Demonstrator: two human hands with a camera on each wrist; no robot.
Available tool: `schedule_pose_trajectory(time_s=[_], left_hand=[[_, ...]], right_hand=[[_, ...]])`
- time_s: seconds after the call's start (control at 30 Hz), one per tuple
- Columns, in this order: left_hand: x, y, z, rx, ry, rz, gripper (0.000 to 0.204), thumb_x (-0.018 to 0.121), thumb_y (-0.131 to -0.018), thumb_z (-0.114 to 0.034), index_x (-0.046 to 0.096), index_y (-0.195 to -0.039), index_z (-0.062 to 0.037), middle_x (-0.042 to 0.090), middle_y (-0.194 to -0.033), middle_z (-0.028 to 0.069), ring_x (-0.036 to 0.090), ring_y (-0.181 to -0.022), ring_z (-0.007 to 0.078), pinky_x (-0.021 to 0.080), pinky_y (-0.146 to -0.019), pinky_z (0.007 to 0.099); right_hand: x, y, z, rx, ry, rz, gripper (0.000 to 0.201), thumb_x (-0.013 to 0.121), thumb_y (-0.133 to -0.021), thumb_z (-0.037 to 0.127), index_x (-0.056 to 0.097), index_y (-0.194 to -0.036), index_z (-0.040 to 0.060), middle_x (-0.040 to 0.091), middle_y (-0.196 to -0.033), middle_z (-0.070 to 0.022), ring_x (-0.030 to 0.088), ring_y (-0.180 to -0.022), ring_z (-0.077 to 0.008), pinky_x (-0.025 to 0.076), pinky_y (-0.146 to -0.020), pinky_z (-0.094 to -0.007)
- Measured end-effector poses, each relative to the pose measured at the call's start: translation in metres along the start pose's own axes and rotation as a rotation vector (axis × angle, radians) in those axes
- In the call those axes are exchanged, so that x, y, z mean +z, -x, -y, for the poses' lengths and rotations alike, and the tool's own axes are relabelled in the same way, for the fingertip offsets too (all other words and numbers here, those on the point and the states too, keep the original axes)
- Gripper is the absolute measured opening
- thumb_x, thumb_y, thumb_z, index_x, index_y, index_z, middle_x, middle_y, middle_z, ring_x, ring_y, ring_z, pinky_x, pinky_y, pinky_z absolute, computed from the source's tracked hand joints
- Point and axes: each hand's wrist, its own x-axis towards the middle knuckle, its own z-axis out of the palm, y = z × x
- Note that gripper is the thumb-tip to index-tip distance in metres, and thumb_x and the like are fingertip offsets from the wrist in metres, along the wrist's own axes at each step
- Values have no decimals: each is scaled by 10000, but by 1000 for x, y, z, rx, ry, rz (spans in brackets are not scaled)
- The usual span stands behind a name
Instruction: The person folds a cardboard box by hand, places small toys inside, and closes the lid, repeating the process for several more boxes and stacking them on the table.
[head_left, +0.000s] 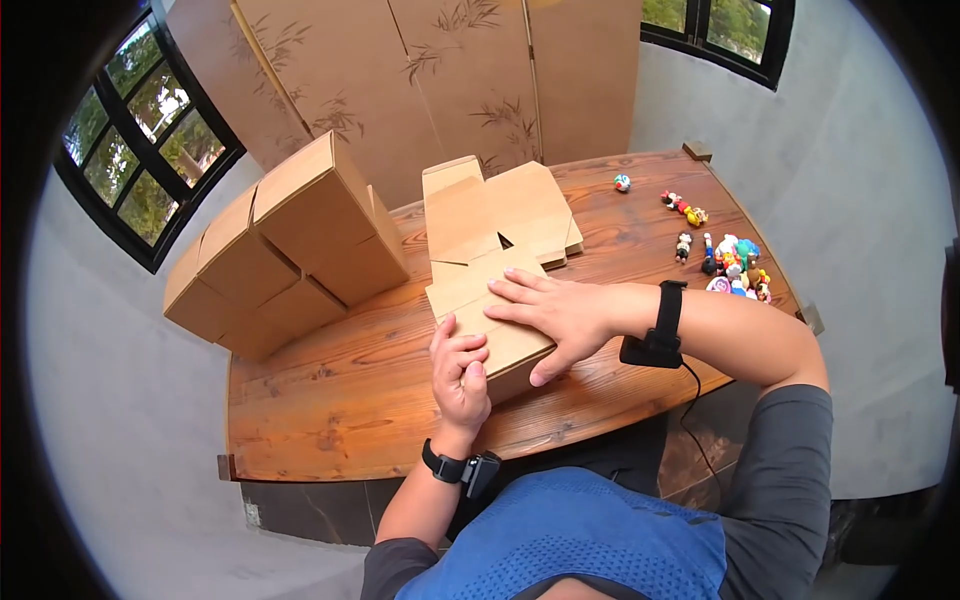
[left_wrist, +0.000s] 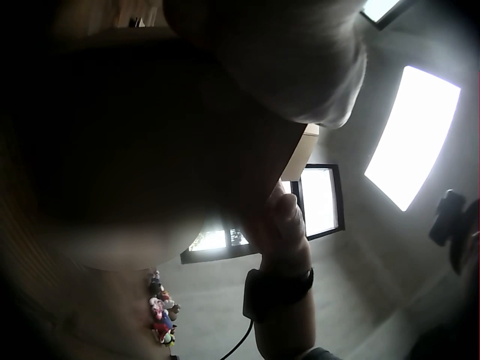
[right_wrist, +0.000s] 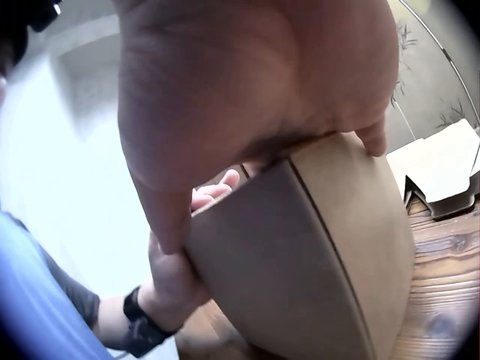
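While the right hand [head_left: 560,315] presses flat, the left hand [head_left: 460,372] grips the cardboard box [head_left: 500,335].

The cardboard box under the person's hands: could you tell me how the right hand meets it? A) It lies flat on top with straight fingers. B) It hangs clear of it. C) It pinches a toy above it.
A: in the head view the right hand lies palm-down with straight fingers on top of the cardboard box.
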Motion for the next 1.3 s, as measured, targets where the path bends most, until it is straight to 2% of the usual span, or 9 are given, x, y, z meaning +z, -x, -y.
schedule_pose_trajectory(time_s=[0.17, 0.33, 0.47, 0.57, 0.73, 0.9, 0.97, 1.1, 1.3], left_hand=[[-1, 2, 2, -4, -8, 29, 207, 565, -924, -230, 648, -891, -43, 662, -1132, 147, 447, -1333, 427, 310, -1131, 535], [17, 4, 0, -42, 216, -236, 312, 565, -924, -260, 606, -1145, -44, 532, -1357, 190, 338, -1419, 424, 276, -1153, 528], [9, 3, -1, -47, 129, -200, 316, 546, -928, -271, 624, -1121, -33, 548, -1343, 190, 330, -1419, 430, 260, -1160, 525], [-1, 3, 0, -23, -44, -10, 321, 528, -926, -290, 638, -1081, -30, 559, -1331, 190, 340, -1409, 435, 250, -1162, 531], [0, 2, -1, -33, -50, -7, 318, 517, -920, -306, 661, -1012, -38, 598, -1282, 169, 346, -1401, 439, 251, -1158, 543], [-1, 2, 0, -34, -62, 2, 322, 515, -923, -316, 667, -999, -42, 602, -1276, 168, 346, -1401, 438, 246, -1159, 543], [0, 3, 0, -45, -45, -5, 312, 518, -922, -312, 669, -975, -45, 605, -1270, 166, 347, -1399, 438, 247, -1158, 541], [-2, 3, 5, -10, -64, -24, 286, 526, -914, -295, 670, -947, -51, 610, -1262, 165, 358, -1388, 439, 249, -1155, 542], [-4, 3, 4, -20, -45, 17, 205, 547, -881, -221, 669, -930, -64, 616, -1260, 160, 368, -1369, 451, 271, -1140, 550]], right_hand=[[3, 0, 11, 50, 31, 16, 1051, 771, -736, 560, 299, -1545, 83, 186, -1622, -221, 156, -1500, -421, 266, -1177, -546], [17, 2, 18, 89, 231, -136, 1036, 812, -710, 492, 311, -1543, 134, 253, -1605, -177, 241, -1477, -384, 353, -1102, -581], [16, 1, 17, 74, 229, -125, 1050, 807, -711, 505, 301, -1547, 124, 242, -1607, -191, 231, -1481, -392, 346, -1107, -581], [6, 0, 12, 85, 137, -33, 1042, 794, -738, 485, 258, -1567, 152, 171, -1637, -181, 155, -1513, -378, 322, -1121, -614], [-22, -12, 17, 139, 104, 194, 1158, 787, -688, 596, 226, -1577, 110, 133, -1637, -221, 95, -1521, -397, 180, -1176, -632], [-5, -16, 25, 157, 218, 100, 1156, 736, -680, 695, 250, -1573, 145, 153, -1639, -200, 117, -1520, -391, 163, -1132, -716], [8, -16, 21, 142, 243, -74, 1103, 693, -697, 730, 303, -1553, 153, 206, -1624, -198, 172, -1505, -399, 180, -1105, -740], [18, -12, 17, 101, 263, -205, 1040, 661, -712, 740, 381, -1512, 137, 282, -1593, -204, 246, -1477, -413, 210, -1103, -720], [13, -14, 23, 91, 205, -212, 976, 654, -737, 710, 419, -1490, 135, 322, -1578, -196, 269, -1472, -398, 209, -1117, -698]])
